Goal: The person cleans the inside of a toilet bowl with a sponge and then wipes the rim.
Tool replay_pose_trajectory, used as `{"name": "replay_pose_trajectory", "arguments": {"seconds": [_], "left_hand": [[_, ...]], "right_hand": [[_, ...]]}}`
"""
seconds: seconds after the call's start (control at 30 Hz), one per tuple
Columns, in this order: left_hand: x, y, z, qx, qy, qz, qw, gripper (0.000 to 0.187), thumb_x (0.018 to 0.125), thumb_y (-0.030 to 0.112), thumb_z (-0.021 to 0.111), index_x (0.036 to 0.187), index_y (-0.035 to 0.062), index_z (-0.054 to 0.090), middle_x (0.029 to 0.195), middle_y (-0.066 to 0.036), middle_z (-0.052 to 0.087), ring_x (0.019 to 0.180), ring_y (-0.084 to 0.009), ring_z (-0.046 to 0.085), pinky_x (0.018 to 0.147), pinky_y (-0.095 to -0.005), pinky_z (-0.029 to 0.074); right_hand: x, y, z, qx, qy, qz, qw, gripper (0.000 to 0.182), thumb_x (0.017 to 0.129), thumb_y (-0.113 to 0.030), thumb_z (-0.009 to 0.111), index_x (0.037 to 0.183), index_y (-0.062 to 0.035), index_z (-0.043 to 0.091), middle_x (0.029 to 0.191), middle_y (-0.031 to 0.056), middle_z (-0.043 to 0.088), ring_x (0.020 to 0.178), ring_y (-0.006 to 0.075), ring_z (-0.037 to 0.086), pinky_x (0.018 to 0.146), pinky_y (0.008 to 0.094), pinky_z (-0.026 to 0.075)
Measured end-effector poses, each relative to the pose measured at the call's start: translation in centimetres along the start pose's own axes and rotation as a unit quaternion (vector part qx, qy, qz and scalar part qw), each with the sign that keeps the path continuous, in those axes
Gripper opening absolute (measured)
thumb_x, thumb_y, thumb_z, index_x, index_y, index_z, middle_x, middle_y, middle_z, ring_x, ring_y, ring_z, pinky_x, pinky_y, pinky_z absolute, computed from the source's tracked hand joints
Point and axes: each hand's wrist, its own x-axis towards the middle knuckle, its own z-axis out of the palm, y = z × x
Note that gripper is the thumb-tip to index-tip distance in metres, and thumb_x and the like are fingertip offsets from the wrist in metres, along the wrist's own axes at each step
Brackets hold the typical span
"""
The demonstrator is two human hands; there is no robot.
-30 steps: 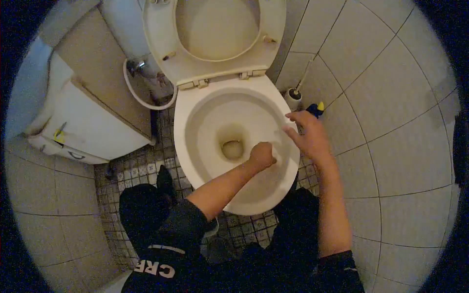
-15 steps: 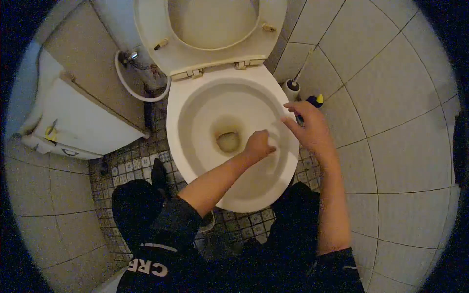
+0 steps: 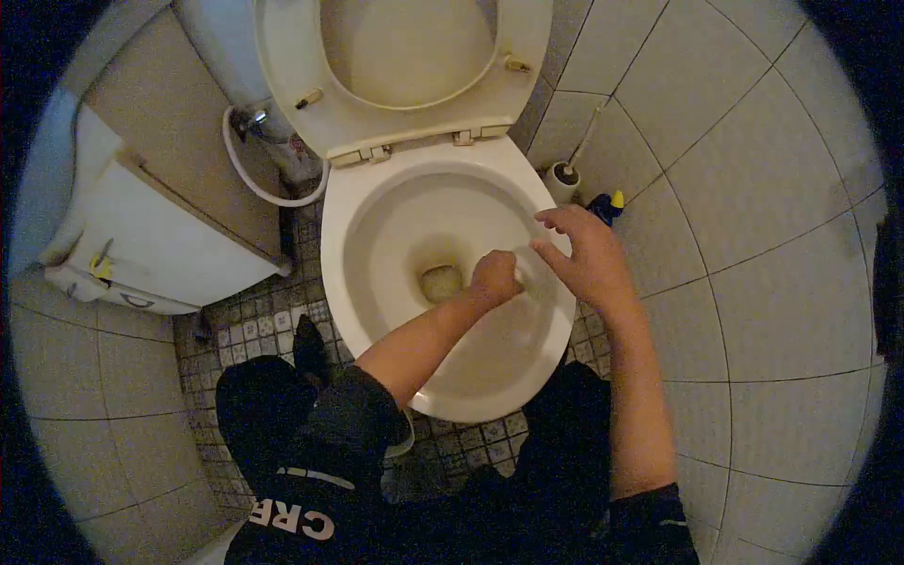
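Over the bowl of a white toilet, my left hand is closed, its fingers curled at the inner right side. A pale bit shows by its fingers, too blurred to name. My right hand is above the right rim with thumb and fingers apart, holding nothing. The raised seat leans back behind the bowl, with two small bumpers on its underside. Brownish stain surrounds the water at the bottom of the bowl.
A toilet brush in a white holder and a dark blue bottle with a yellow cap stand at the right, by the tiled wall. A white cabinet and a hose are at the left.
My right hand has shifted slightly left, while my left hand stays at nearly the same place in the bowl. The view has tilted a little, so the toilet appears slightly lower.
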Motion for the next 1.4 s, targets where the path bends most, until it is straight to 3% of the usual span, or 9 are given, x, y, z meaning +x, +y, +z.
{"name": "replay_pose_trajectory", "arguments": {"seconds": [0.07,0.37,0.47,0.8,0.87,1.0,1.07,1.3,1.4], "left_hand": [[0.9,0.6,0.5,-0.186,0.117,0.068,0.973,0.032,0.053,0.018,0.067,0.075,-0.0003,0.053,0.078,-0.02,0.055,0.077,-0.035,0.052,0.069,-0.0419,0.042],[2.3,-3.4,1.2,-0.007,0.077,-0.034,0.996,0.05,0.055,0.031,0.069,0.089,-0.0016,0.053,0.087,-0.019,0.056,0.082,-0.0352,0.053,0.073,-0.0394,0.043],[3.1,0.5,-2.4,-0.136,0.178,-0.05,0.973,0.045,0.051,0.017,0.071,0.088,-0.0017,0.053,0.088,-0.02,0.056,0.084,-0.0347,0.053,0.073,-0.0385,0.043],[2.3,-1.9,-0.8,-0.049,0.092,-0.047,0.993,0.047,0.049,0.017,0.073,0.088,-0.0002,0.055,0.084,-0.019,0.057,0.083,-0.0331,0.054,0.074,-0.0387,0.043],[3.5,-0.5,-1.7,-0.121,0.199,-0.042,0.972,0.043,0.048,0.015,0.072,0.086,0.0001,0.056,0.081,-0.019,0.057,0.08,-0.0336,0.054,0.073,-0.0392,0.044],[1.7,-1.8,0.2,-0.069,0.187,-0.012,0.98,0.043,0.048,0.015,0.072,0.086,0.0011,0.056,0.08,-0.018,0.057,0.079,-0.0334,0.054,0.072,-0.0391,0.044],[1.3,-2.5,0.0,-0.001,0.098,-0.022,0.995,0.042,0.049,0.016,0.071,0.086,0.0017,0.056,0.08,-0.018,0.057,0.078,-0.0338,0.054,0.072,-0.0391,0.044],[2.4,-1.3,-0.8,-0.124,0.209,0.009,0.97,0.036,0.052,0.016,0.068,0.083,0.0025,0.056,0.08,-0.018,0.057,0.079,-0.0329,0.054,0.072,-0.0403,0.043],[1.2,-2.6,-0.9,-0.059,0.116,0.047,0.99,0.036,0.053,0.016,0.067,0.085,0.0033,0.057,0.08,-0.017,0.057,0.08,-0.0322,0.054,0.072,-0.0398,0.043]], "right_hand": [[-0.1,0.3,0.3,0.008,0.003,0.004,1.0,0.029,0.069,-0.023,0.061,0.092,-0.0053,0.056,0.09,0.0117,0.056,0.085,0.0287,0.053,0.075,0.036,0.042],[0.1,1.1,0.1,0.001,0.019,0.022,1.0,0.03,0.07,-0.025,0.06,0.094,-0.0065,0.056,0.092,0.0114,0.057,0.088,0.0279,0.053,0.076,0.0354,0.042],[-0.2,1.4,-0.1,-0.038,0.006,0.013,0.999,0.031,0.071,-0.026,0.059,0.095,-0.0065,0.056,0.095,0.0114,0.057,0.089,0.028,0.053,0.077,0.0358,0.042],[-0.2,1.7,-0.7,-0.02,0.014,0.031,0.999,0.029,0.071,-0.027,0.059,0.094,-0.0084,0.056,0.092,0.0113,0.056,0.089,0.028,0.052,0.077,0.0361,0.042],[0.0,1.5,-0.6,-0.01,0.005,0.039,0.999,0.029,0.071,-0.027,0.059,0.094,-0.0085,0.056,0.091,0.0115,0.056,0.089,0.0282,0.052,0.077,0.0361,0.042],[-0.1,1.3,-1.0,-0.007,0.006,0.027,1.0,0.029,0.071,-0.028,0.058,0.094,-0.0084,0.056,0.092,0.0121,0.056,0.09,0.0289,0.052,0.078,0.0359,0.041],[-0.1,1.3,-0.9,-0.019,0.016,0.022,0.999,0.029,0.072,-0.028,0.058,0.093,-0.0083,0.056,0.092,0.0121,0.056,0.089,0.0289,0.052,0.078,0.0358,0.041],[-0.1,1.5,-0.3,0.002,0.001,0.026,1.0,0.031,0.072,-0.03,0.057,0.094,-0.0085,0.056,0.092,0.0117,0.056,0.09,0.0287,0.052,0.078,0.0362,0.041],[0.1,1.7,-0.1,-0.014,0.02,0.014,1.0,0.031,0.071,-0.029,0.058,0.094,-0.0082,0.056,0.092,0.0115,0.056,0.09,0.0287,0.052,0.078,0.036,0.041]]}}
